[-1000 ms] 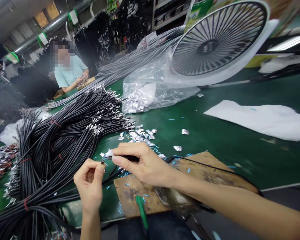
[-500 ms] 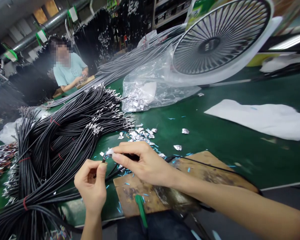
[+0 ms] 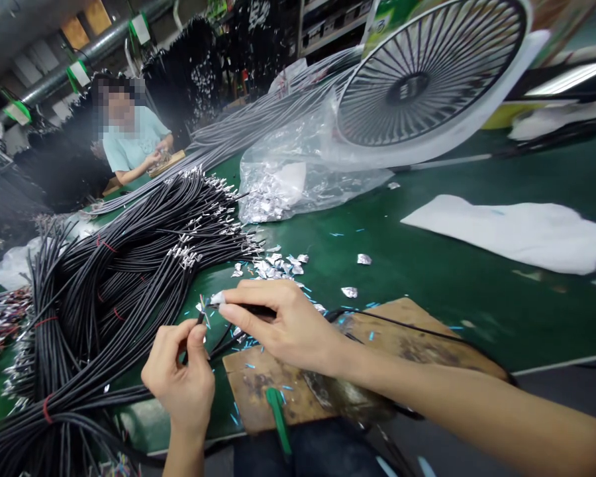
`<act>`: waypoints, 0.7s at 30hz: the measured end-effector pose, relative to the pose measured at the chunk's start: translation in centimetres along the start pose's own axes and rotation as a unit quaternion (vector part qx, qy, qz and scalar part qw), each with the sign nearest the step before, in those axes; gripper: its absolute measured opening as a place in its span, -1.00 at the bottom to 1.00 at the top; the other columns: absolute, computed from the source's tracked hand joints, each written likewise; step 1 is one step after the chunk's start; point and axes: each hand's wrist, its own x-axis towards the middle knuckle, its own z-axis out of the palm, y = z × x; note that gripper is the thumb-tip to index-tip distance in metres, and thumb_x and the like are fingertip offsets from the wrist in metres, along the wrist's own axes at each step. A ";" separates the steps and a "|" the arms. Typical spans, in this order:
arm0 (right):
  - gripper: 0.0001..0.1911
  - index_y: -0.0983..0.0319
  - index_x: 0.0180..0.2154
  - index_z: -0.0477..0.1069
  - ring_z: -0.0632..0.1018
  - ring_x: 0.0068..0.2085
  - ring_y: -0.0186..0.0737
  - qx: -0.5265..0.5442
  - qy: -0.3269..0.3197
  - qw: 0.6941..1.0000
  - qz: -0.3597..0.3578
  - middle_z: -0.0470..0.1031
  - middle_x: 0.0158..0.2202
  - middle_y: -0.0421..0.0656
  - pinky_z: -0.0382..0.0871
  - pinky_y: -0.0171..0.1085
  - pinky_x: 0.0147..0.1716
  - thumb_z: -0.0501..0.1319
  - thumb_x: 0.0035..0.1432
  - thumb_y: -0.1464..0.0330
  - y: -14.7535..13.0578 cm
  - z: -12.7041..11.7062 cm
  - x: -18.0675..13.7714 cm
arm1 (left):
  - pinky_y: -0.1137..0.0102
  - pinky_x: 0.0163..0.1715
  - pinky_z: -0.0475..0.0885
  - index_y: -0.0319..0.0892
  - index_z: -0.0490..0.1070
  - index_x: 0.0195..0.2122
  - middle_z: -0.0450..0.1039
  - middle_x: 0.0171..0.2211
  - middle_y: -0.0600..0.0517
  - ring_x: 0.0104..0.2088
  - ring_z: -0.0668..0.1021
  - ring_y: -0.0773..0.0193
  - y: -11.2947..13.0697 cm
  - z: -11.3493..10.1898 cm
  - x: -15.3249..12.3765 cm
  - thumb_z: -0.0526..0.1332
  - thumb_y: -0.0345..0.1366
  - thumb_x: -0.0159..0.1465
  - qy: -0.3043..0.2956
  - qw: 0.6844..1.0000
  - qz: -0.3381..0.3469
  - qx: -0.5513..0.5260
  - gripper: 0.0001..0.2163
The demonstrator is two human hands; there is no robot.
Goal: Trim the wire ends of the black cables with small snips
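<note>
My left hand (image 3: 181, 371) pinches a black cable (image 3: 199, 318) between thumb and forefinger. From its stripped upper end, thin coloured wires (image 3: 203, 303) fan out. My right hand (image 3: 285, 324) is closed around a slim dark tool (image 3: 259, 309), mostly hidden by the fingers, so its kind is unclear. White covering wraps the tip of my right forefinger, right beside the wires. Under and behind the hands lie crumpled foil scraps (image 3: 273, 266) and small blue bits (image 3: 236, 419).
Bundled black cables (image 3: 129, 278) with silvery ends fill the left. A clear plastic bag (image 3: 318, 159) of foil pieces and a fan (image 3: 412, 86) stand behind. A wooden board (image 3: 258, 377) with a green-handled tool (image 3: 277, 414) lies in front. A person (image 3: 134, 142) sits across the table.
The coloured wires at the cable end now stand apart and show more clearly. My left hand has shifted slightly down and tilted; my right hand stays almost in place.
</note>
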 end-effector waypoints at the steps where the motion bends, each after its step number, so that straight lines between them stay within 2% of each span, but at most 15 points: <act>1: -0.80 0.27 -0.41 0.58 0.33 -0.58 -0.42 -0.001 -0.001 1.000 0.000 0.44 -0.59 -0.22 0.15 -0.39 -0.56 0.16 0.13 0.44 0.0 0.0 0.0 | 0.49 -0.54 0.28 -0.18 0.31 -0.63 0.34 -0.60 0.05 -0.56 0.40 0.34 -0.1 -0.1 0.1 0.13 -0.47 0.12 -0.011 1.000 0.007 0.005 -0.81; 4: -0.80 0.28 -0.40 0.58 0.32 -0.57 -0.41 0.000 -0.010 1.000 0.005 0.44 -0.59 -0.22 0.14 -0.39 -0.56 0.16 0.13 0.43 0.1 -0.1 0.0 | 0.51 -0.56 0.26 -0.20 0.36 -0.58 0.34 -0.61 0.06 -0.57 0.39 0.37 -0.4 -0.3 0.4 0.12 -0.46 0.14 -0.051 0.999 0.001 -0.016 -0.83; 7: -0.81 0.28 -0.39 0.58 0.29 -0.59 -0.43 0.002 -0.026 1.000 0.010 0.40 -0.61 -0.24 0.12 -0.39 -0.57 0.17 0.13 0.42 0.1 -0.2 0.1 | 0.53 -0.67 0.16 -0.21 0.33 -0.62 0.22 -0.70 0.10 -0.68 0.28 0.43 -0.7 -0.5 0.7 0.08 -0.37 0.22 -0.104 0.987 -0.063 -0.101 -0.74; 10: -0.77 0.27 -0.48 0.55 0.27 -0.60 -0.44 0.013 -0.042 0.999 0.005 0.34 -0.64 -0.26 0.11 -0.40 -0.59 0.15 0.13 0.45 0.1 -0.2 0.1 | 0.52 -0.75 0.06 -0.20 0.23 -0.69 0.07 -0.75 0.15 -0.74 0.16 0.48 -1.1 -0.6 1.0 0.10 -0.14 0.24 -0.155 0.949 -0.172 -0.214 -0.61; 12: -0.74 0.27 -0.53 0.52 0.27 -0.60 -0.44 0.022 -0.047 0.999 0.001 0.31 -0.65 -0.27 0.11 -0.41 -0.59 0.14 0.13 0.45 0.1 -0.1 0.2 | 0.52 -0.77 0.03 -0.19 0.17 -0.72 0.05 -0.75 0.16 -0.75 0.12 0.50 -1.3 -0.7 1.2 0.16 -0.01 0.17 -0.178 0.914 -0.237 -0.277 -0.55; 14: -0.76 0.27 -0.52 0.52 0.31 -0.59 -0.43 0.024 -0.043 0.999 0.007 0.35 -0.64 -0.26 0.15 -0.41 -0.58 0.15 0.13 0.45 0.1 -0.1 0.2 | 0.52 -0.78 0.02 -0.19 0.16 -0.73 0.05 -0.75 0.16 -0.74 0.12 0.50 -1.5 -0.7 1.2 0.19 0.04 0.12 -0.184 0.891 -0.274 -0.313 -0.53; 17: -0.87 0.28 -0.44 0.52 0.42 -0.51 -0.37 0.020 0.003 1.000 0.007 0.46 -0.55 -0.21 0.26 -0.38 -0.50 0.22 0.08 0.39 0.3 -0.1 0.2 | 0.54 -0.77 0.04 -0.22 0.25 -0.69 0.10 -0.74 0.15 -0.72 0.15 0.49 -1.2 -0.6 0.9 0.20 -0.05 0.14 -0.170 0.900 -0.265 -0.301 -0.60; 19: -0.86 0.29 -0.36 0.52 0.46 -0.45 -0.33 0.019 0.052 0.998 -0.039 0.50 -0.47 -0.17 0.33 -0.36 -0.44 0.28 0.04 0.34 0.5 -0.1 0.0 | 0.55 -0.76 0.04 -0.23 0.30 -0.67 0.12 -0.73 0.14 -0.71 0.17 0.49 -0.7 -0.4 0.6 0.19 -0.16 0.16 -0.144 0.920 -0.243 -0.272 -0.67; 21: -0.84 0.29 -0.27 0.51 0.48 -0.42 -0.32 0.007 0.070 0.992 -0.103 0.51 -0.42 -0.14 0.37 -0.35 -0.42 0.27 0.06 0.37 0.8 -0.1 -0.3 | 0.55 -0.75 0.05 -0.24 0.32 -0.66 0.12 -0.72 0.15 -0.71 0.17 0.49 -0.2 -0.2 0.3 0.18 -0.24 0.16 -0.116 0.934 -0.231 -0.245 -0.72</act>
